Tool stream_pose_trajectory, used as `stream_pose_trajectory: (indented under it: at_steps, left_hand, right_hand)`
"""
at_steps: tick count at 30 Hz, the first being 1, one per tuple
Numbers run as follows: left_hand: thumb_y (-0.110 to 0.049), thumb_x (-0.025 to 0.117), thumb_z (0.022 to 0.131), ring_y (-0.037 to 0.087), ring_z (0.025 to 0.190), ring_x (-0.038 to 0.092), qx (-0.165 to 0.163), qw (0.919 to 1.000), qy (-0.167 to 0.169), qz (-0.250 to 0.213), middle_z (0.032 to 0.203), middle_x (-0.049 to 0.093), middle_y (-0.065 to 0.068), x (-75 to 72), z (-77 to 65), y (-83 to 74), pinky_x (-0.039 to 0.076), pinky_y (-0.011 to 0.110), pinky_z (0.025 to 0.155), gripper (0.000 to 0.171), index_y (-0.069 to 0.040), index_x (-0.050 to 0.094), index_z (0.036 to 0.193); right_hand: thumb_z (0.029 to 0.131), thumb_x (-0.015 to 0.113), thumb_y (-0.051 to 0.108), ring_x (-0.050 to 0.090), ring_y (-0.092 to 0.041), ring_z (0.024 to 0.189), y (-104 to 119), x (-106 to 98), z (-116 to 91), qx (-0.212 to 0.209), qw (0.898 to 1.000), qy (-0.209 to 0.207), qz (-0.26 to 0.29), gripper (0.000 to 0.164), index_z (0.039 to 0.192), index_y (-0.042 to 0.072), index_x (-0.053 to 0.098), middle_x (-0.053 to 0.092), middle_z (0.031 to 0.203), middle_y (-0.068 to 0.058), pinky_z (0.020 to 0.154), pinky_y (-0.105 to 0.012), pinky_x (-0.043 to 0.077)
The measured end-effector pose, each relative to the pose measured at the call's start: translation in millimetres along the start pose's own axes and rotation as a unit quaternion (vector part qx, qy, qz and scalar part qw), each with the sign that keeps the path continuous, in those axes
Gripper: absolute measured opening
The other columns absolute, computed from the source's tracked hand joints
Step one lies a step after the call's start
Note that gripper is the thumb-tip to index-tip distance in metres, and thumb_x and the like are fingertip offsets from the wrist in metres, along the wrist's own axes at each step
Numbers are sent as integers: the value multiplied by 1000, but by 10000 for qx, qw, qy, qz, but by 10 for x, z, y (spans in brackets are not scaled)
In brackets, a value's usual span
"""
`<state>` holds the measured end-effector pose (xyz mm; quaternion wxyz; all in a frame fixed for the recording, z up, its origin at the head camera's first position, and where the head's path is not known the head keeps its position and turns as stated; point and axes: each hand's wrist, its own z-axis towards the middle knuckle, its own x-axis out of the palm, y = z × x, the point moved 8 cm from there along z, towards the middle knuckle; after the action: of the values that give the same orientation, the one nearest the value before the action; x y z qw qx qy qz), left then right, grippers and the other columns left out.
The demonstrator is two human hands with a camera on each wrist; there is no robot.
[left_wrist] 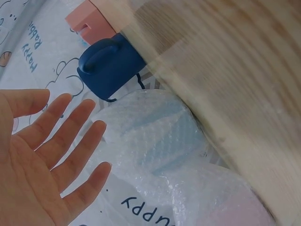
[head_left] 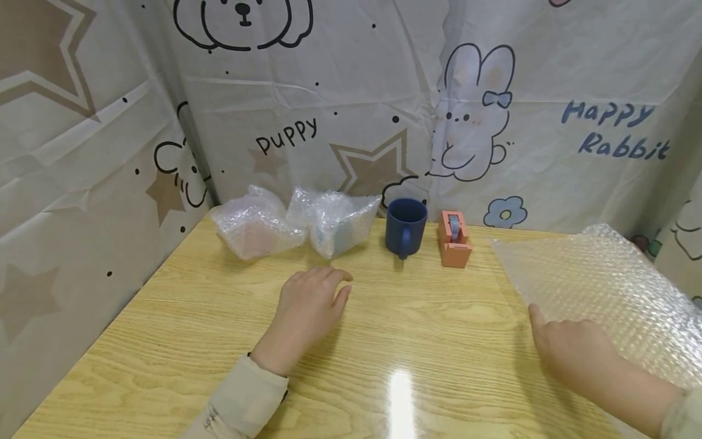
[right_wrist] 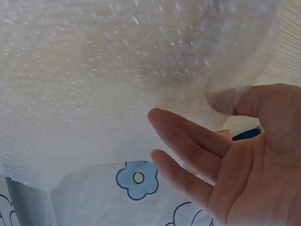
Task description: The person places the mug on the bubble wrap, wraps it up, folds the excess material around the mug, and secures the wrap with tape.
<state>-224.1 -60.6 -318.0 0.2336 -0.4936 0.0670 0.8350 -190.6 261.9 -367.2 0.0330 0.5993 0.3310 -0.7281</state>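
Note:
My left hand (head_left: 312,302) hovers over the table in front of two wrapped bundles, fingers relaxed and holding nothing. In the left wrist view its palm and spread fingers (left_wrist: 75,146) show. At the right, my right hand (head_left: 581,350) pinches the near-left edge of a bubble wrap sheet (head_left: 598,274). The right wrist view has the thumb tip behind the clear sheet and other fingers (right_wrist: 188,141) on the near side. Between the hands, farther back, stand a dark blue mug (head_left: 404,228), handle facing me, and an orange tape dispenser (head_left: 455,241).
A bubble-wrapped bundle with something pink (head_left: 258,225) sits at the back left. Beside it is another wrapped bundle with something light blue (head_left: 337,225). A printed cloth (head_left: 351,91) hangs behind the wooden table (head_left: 417,329), and another stretch of it runs along the left.

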Motion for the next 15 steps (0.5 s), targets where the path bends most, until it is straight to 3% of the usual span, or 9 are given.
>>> stream_pose_trajectory:
  at_steps: [7,10,15]
  left_hand:
    - [-19,72,91,25,92,69,-55,10000,68,-14,99,73,3,8,2,19,55,42,78,14,-13,74,103]
    - [-19,71,91,25,92,69,-68,9999,101,-4,99,74,3,9,8,25,55,42,79,14,-14,74,104]
    - [-20,70,92,25,93,69,-90,9998,164,12,100,73,2,6,14,29,55,43,80,15,-15,73,106]
  right_hand:
    - [80,69,-6,36,-11,44,-162,23,-47,353,9977,461,363,47,125,-12,57,37,48,2,39,-32,41]
    - [82,68,-7,37,-12,44,-254,31,-130,575,9942,611,666,47,127,-13,55,40,49,3,40,-31,39]
    - [78,72,-6,27,-9,44,-362,-42,-333,757,9919,399,937,52,127,-11,56,31,49,7,41,-23,27]
